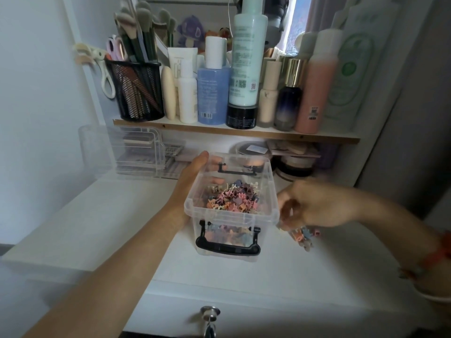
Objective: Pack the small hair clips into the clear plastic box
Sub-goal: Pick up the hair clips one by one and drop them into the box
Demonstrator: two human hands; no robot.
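Clear rectangular plastic box (231, 217), open-topped, on white tabletop (122, 215): contains heap of small multicoloured hair clips (231, 196). Left hand (192, 172): fingers wrapped round box's left wall. Right hand (314, 206): blurred, fingers curled above loose clips (302, 236) beside box; grasp indeterminable.

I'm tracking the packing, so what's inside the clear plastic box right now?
The clear plastic box holds a loose heap of small hair clips in mixed colours, covering most of its floor. Anything beneath the heap is hidden.
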